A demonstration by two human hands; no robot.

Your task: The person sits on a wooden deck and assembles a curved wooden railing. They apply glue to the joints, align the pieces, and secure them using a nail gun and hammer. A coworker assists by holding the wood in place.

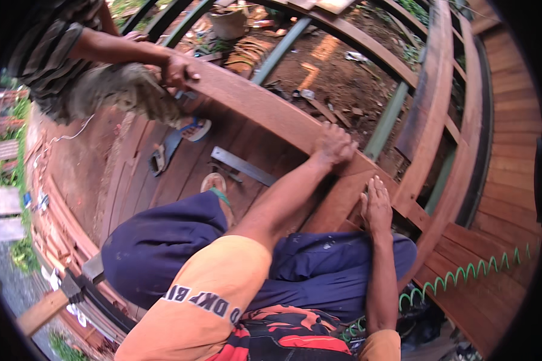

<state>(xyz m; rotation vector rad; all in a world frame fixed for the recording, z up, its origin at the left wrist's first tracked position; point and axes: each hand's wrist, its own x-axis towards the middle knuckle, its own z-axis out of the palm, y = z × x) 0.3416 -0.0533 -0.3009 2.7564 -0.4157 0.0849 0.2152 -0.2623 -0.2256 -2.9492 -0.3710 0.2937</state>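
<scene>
A long reddish-brown wooden board [253,105] runs from the upper left to the middle right, on edge over green-painted bars. My left hand [334,145] is closed over its right part, fingers curled round the upper edge. Just beyond, the board meets a shorter wooden piece [337,204] at an angled joint. My right hand [376,206] lies by this joint with its fingers stretched out, touching the wood and holding nothing. A co-worker's hand [179,70] rests on the far left part of the same long board.
On the plank floor lie a handsaw [167,150] and a steel square [244,166]. A green coiled hose [457,277] stretches at the lower right. Curved wooden rails [430,96] and green bars [386,120] stand over the dirt ground [325,78]. Stacked timber [66,222] lies on the left.
</scene>
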